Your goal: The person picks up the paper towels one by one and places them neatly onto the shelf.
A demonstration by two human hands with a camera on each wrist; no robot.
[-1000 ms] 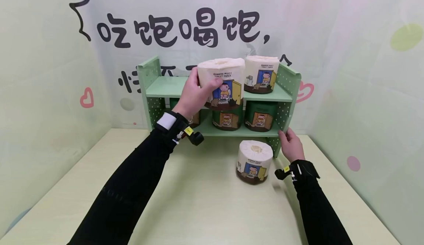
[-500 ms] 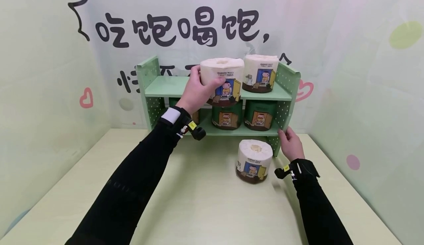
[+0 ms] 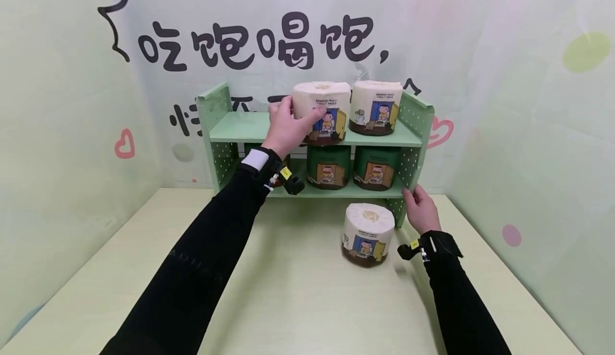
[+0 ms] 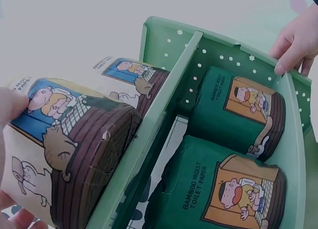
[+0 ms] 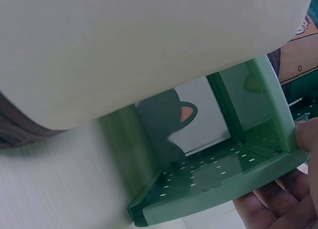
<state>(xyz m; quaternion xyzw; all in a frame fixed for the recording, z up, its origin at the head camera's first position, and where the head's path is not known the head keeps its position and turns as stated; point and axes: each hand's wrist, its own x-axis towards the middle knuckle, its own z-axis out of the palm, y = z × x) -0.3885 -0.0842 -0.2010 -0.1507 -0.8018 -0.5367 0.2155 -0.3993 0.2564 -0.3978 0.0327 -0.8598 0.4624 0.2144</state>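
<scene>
My left hand (image 3: 293,120) grips a cream toilet paper roll (image 3: 324,104) with a cartoon label, thumb on its front, on the top board of a green two-tier shelf (image 3: 240,129). A second cream roll (image 3: 377,104) stands right beside it. In the left wrist view the held roll (image 4: 69,154) sits on the top board's edge. My right hand (image 3: 420,208) holds the shelf's lower right corner; its fingers (image 4: 295,42) curl over the side panel (image 5: 223,189). A third cream roll (image 3: 367,233) stands on the table just left of that hand.
Two green-wrapped rolls (image 3: 329,168) (image 3: 378,167) stand on the lower board, with another partly hidden behind my left wrist. The shelf stands against a printed backdrop (image 3: 259,40). Pale green walls close in both sides of the light table (image 3: 298,291).
My left hand has carried the cream roll back and down onto the top board beside the other cream roll. The right hand has stayed on the shelf's corner.
</scene>
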